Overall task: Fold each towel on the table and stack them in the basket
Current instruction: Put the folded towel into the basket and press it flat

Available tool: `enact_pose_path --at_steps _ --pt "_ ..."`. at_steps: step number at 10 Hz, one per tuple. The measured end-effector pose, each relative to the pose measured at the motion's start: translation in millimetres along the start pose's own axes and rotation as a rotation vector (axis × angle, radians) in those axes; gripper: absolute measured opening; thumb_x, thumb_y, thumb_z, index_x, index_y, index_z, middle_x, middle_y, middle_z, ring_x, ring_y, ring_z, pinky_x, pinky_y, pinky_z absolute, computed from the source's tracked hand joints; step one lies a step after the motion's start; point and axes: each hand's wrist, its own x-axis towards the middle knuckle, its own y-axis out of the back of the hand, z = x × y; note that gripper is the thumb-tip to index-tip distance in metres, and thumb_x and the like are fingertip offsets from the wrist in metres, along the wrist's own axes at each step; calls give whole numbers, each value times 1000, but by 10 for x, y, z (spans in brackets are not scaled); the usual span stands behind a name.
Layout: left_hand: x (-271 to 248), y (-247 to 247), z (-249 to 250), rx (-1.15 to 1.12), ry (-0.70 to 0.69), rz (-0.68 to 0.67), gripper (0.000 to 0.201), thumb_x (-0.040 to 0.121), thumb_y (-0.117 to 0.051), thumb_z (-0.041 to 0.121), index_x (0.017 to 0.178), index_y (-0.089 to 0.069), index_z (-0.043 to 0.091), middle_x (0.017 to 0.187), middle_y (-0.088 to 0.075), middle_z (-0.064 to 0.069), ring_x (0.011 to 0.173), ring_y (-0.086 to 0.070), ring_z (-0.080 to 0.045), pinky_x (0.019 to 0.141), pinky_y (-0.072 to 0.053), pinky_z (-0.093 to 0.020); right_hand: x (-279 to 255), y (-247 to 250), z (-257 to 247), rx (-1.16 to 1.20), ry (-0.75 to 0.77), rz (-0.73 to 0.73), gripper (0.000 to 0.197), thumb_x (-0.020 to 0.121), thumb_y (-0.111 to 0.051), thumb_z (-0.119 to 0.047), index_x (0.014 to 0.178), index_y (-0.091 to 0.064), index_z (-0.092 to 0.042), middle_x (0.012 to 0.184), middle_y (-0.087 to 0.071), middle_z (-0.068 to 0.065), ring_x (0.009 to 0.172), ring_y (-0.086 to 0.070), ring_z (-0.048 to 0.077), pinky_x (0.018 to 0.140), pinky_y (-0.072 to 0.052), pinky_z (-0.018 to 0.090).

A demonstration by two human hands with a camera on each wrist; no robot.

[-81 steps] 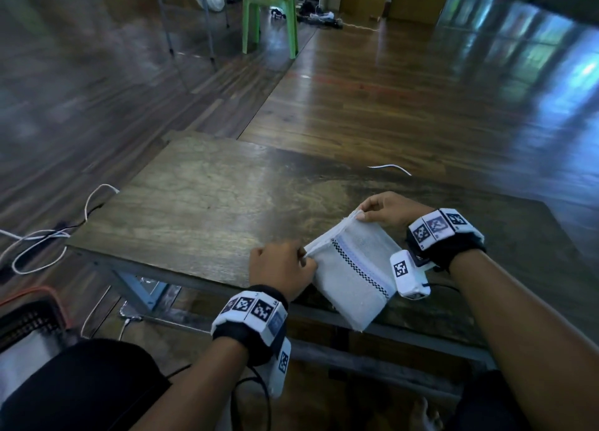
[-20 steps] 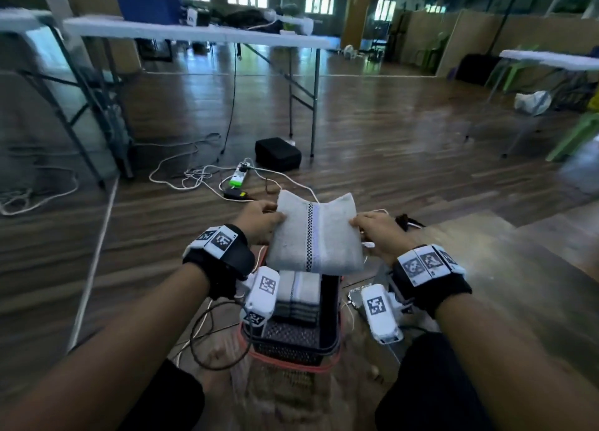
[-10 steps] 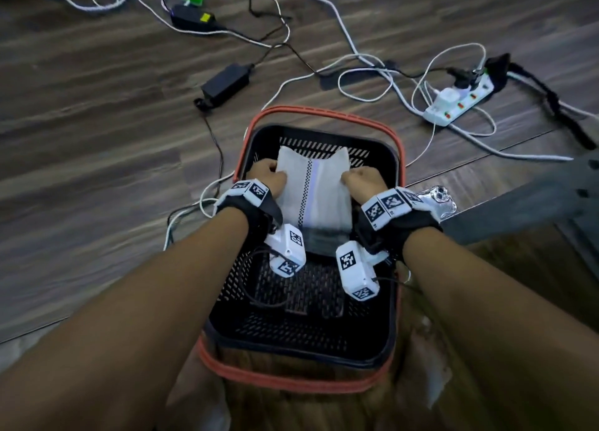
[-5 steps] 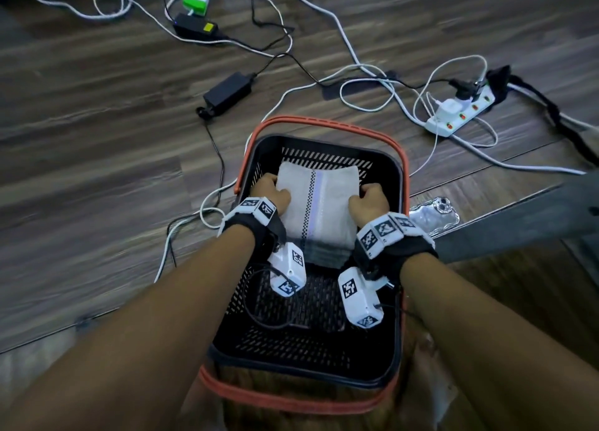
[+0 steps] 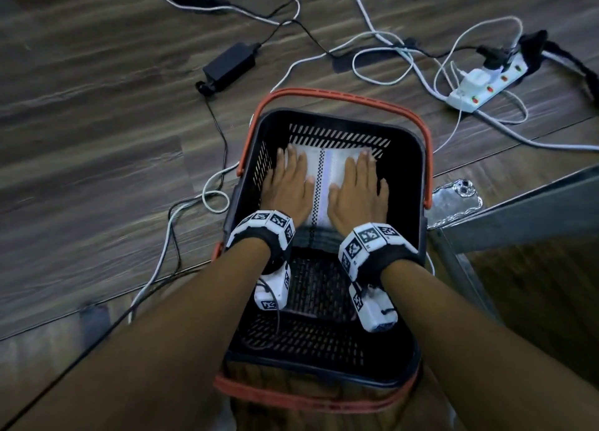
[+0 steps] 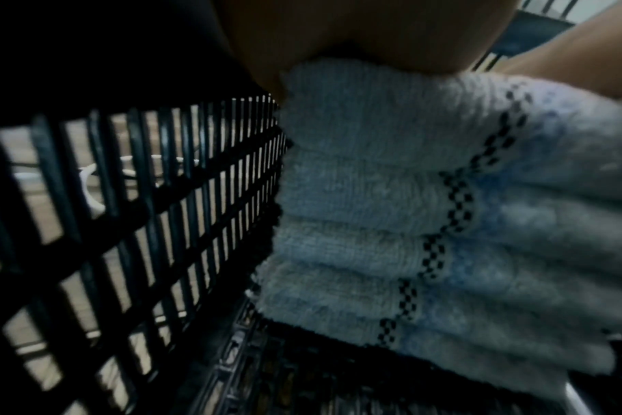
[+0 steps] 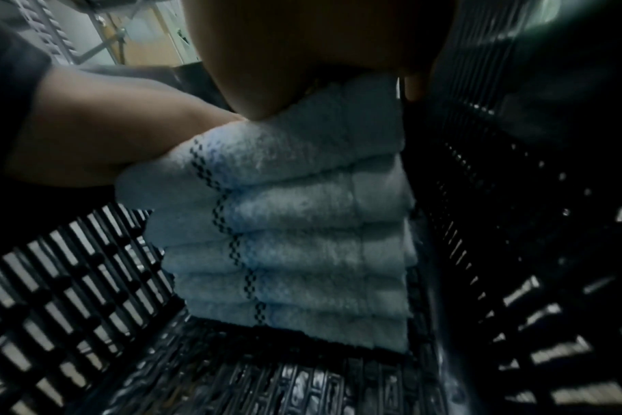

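Both hands, left (image 5: 287, 187) and right (image 5: 358, 192), press flat, fingers straight, on the towel stack (image 5: 324, 184) in the basket (image 5: 418, 171), frame centre.

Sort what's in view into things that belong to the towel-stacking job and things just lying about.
Job:
top towel, pressed flat by left hand and right hand
towel stack
basket

Lying about:
power adapter
power strip
cables
phone
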Motion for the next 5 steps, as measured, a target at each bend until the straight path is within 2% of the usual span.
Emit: enact_pose_path --at_steps 1,3,5 --pt "9 -88 -27 49 5 -35 57 100 -16 36 149 1 14 157 11 -6 144 14 -22 117 3 -41 3 -118 21 24 -2 18 60 96 -32 -32 148 -14 -9 159 0 11 146 -1 23 113 -19 49" --pt "31 -194 -35 150 -9 -16 57 99 -14 37 149 4 15 157 12 -4 145 13 -21 115 7 -43 26 -245 49 118 -48 18 61 94 -36 -32 147 -17 -10 159 -1 10 146 -3 23 102 -34 51" --pt "39 -78 97 154 61 -97 58 99 -15 36 148 8 16 157 14 -3 144 14 -24 116 5 -45 21 -89 38 133 -74 -114 61 97 -31 -34 149 -8 -14 159 11 5 146 7 18 103 -33 48"
